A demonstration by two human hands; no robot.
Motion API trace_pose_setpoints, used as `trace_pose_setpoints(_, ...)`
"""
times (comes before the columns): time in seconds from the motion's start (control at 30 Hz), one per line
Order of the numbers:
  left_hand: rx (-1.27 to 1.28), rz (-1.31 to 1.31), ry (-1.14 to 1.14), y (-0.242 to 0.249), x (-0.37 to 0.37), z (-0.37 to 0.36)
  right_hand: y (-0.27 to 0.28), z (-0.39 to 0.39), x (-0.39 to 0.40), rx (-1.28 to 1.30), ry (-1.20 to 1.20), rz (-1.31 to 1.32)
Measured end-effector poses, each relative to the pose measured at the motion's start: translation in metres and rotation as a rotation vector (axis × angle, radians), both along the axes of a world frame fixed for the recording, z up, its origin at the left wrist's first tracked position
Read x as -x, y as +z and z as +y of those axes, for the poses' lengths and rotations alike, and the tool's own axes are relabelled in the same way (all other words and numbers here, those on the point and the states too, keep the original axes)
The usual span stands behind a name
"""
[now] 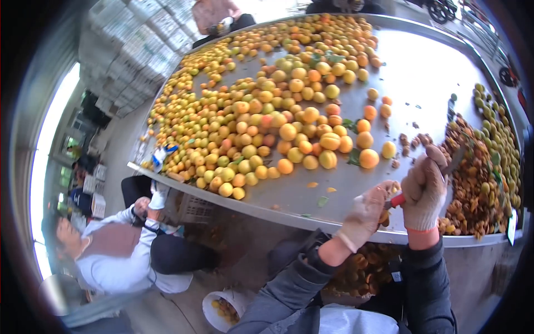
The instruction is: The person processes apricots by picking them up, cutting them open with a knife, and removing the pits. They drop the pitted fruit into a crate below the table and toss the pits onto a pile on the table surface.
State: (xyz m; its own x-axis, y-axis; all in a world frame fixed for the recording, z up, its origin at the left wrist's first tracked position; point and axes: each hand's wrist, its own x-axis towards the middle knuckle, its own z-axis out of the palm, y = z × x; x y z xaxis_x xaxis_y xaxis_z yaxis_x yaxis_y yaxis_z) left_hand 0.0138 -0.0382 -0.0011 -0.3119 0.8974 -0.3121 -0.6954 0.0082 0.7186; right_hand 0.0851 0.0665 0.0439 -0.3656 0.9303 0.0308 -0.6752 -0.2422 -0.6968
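Over the table's near right edge, my left hand [364, 214], in a pale glove, has its fingers closed near a red handle [396, 201]; a small brownish fruit piece [384, 217] shows beneath them. My right hand [425, 186], in a knitted glove, is wrapped round a knife whose curved blade [457, 161] sticks out to the right. The red handle end points left toward my left hand. Yellow-orange apricots [329, 141] cover much of the metal table [289, 195], some with green leaves [354, 156].
A heap of pits and scraps [473, 195] and greener fruit [492, 122] line the right edge. A seated co-worker [114, 245] is at the left; others sit beyond the table. Below are a white bucket [214, 312] and a crate [194, 209]. Stacked crates [128, 50] stand behind.
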Motion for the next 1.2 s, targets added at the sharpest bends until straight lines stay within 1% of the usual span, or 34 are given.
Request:
trace_pose_setpoints(0.03,0.026,0.095,0.066,-0.003,-0.002,0.001,0.002,-0.001,0.001,-0.024,0.016,-0.042)
trace_pose_setpoints(0.07,0.023,0.102,0.082,0.001,0.002,-0.001,0.005,-0.002,0.006,-0.028,0.031,-0.035)
trace_pose_setpoints(0.1,-0.001,0.186,0.007,0.004,0.006,-0.003,0.009,-0.003,0.008,0.146,0.084,0.058)
trace_pose_setpoints(0.13,-0.019,0.216,-0.05,0.006,0.007,-0.005,0.011,-0.003,0.008,0.318,0.124,0.147)
trace_pose_setpoints(0.17,-0.039,0.248,-0.106,0.009,0.009,-0.007,0.01,0.001,0.008,0.39,0.13,0.181)
trace_pose_setpoints(0.2,0.036,0.24,-0.031,0.011,0.013,-0.01,0.008,0.002,0.009,0.338,0.137,0.231)
trace_pose_setpoints(0.23,0.106,0.206,0.018,0.017,0.013,-0.01,0.005,0.007,0.008,0.335,0.098,0.139)
trace_pose_setpoints(0.27,0.174,0.169,0.071,0.022,0.013,-0.009,0.007,0.008,0.01,0.385,0.008,0.116)
trace_pose_setpoints(0.3,0.243,0.125,0.122,0.032,0.016,-0.007,0.011,0.006,0.009,0.336,-0.032,0.078)
trace_pose_setpoints(0.37,0.154,0.018,0.17,0.021,0.022,-0.004,0.01,0.011,0.004,0.232,-0.066,0.027)
trace_pose_setpoints(0.4,0.15,0.012,0.144,0.02,0.022,-0.002,0.009,0.012,0.001,0.184,-0.061,0.02)
trace_pose_setpoints(0.47,0.09,-0.127,0.086,0.02,0.022,-0.005,0.008,0.01,0.001,0.212,-0.086,-0.045)
trace_pose_setpoints(0.5,0.069,-0.176,0.074,0.011,0.024,-0.005,0.013,0.008,-0.001,0.182,-0.057,-0.099)
trace_pose_setpoints(0.53,0.072,-0.172,0.065,0.008,0.028,-0.004,0.015,0.007,-0.004,0.185,-0.066,-0.094)
trace_pose_setpoints(0.6,0.166,-0.168,0.114,0.006,0.034,0.0,0.02,0.005,-0.01,-0.05,-0.094,-0.306)
trace_pose_setpoints(0.63,0.165,-0.168,0.11,0.006,0.035,-0.001,0.033,0.0,-0.017,-0.03,-0.079,-0.31)
trace_pose_setpoints(0.67,0.097,-0.122,0.152,0.007,0.035,-0.003,0.029,0.001,-0.018,-0.032,-0.08,-0.309)
trace_pose_setpoints(0.7,0.03,-0.075,0.195,0.008,0.036,-0.004,0.022,0.003,-0.019,-0.392,-0.064,-0.455)
trace_pose_setpoints(0.73,0.029,-0.073,0.195,0.012,0.033,-0.003,0.018,0.004,-0.02,-0.752,-0.047,-0.594)
trace_pose_setpoints(0.8,0.037,0.074,0.255,0.023,0.026,0.001,0.021,0.003,-0.021,-1.0,0.164,-0.717)
trace_pose_setpoints(0.83,0.041,0.078,0.248,0.017,0.026,0.002,0.016,0.0,-0.021,-1.053,0.223,-0.826)
trace_pose_setpoints(0.87,0.048,0.14,0.238,0.011,0.026,0.003,0.009,-0.004,-0.022,-1.103,0.284,-0.937)
trace_pose_setpoints(0.9,0.054,0.202,0.23,0.007,0.026,0.004,0.007,-0.003,-0.023,-1.097,0.281,-0.939)
trace_pose_setpoints(0.93,0.056,0.201,0.226,0.006,0.025,0.0,0.007,0.0,-0.024,-1.087,0.295,-0.941)
trace_pose_setpoints(1.0,0.032,0.18,0.022,0.025,0.022,-0.006,0.008,0.006,-0.027,-1.08,0.307,-0.939)
trace_pose_setpoints(1.07,0.042,0.171,0.039,0.023,0.018,-0.006,0.011,0.009,-0.032,-1.009,0.375,-1.017)
trace_pose_setpoints(1.1,0.05,0.158,0.058,0.021,0.017,-0.006,0.011,0.006,-0.034,-1.074,0.337,-0.946)
trace_pose_setpoints(1.13,0.05,0.162,0.058,0.017,0.018,-0.006,0.01,0.004,-0.036,-1.073,0.335,-0.943)
trace_pose_setpoints(1.2,0.104,0.219,0.126,0.005,0.021,-0.006,0.009,0.002,-0.039,-1.137,0.351,-0.985)
